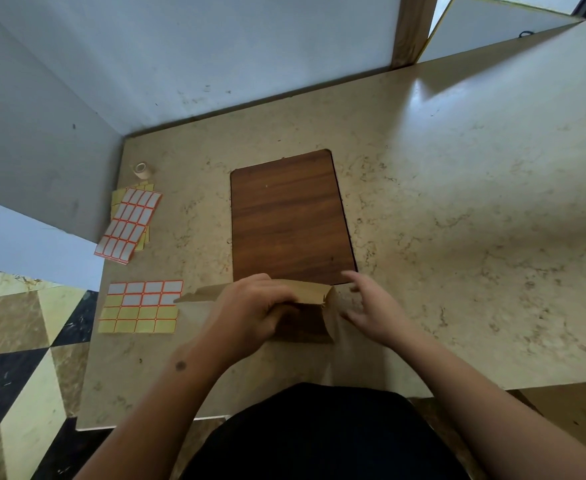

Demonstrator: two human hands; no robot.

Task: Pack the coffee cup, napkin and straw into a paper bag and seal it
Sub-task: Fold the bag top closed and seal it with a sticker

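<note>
A brown paper bag (314,315) stands near the table's front edge, its top folded over toward the left. My left hand (250,311) presses down on the folded top and grips it. Just to the right of the bag, my right hand (371,306) hovers with fingers spread and holds nothing. The cup, napkin and straw are not visible; the bag's inside is hidden.
A dark wooden board (289,216) lies flat behind the bag. Left of the bag is a sticker sheet (141,306); a stack of label sheets (128,225) and a small tape roll (142,169) sit farther back by the wall. The marble table (475,220) extends right.
</note>
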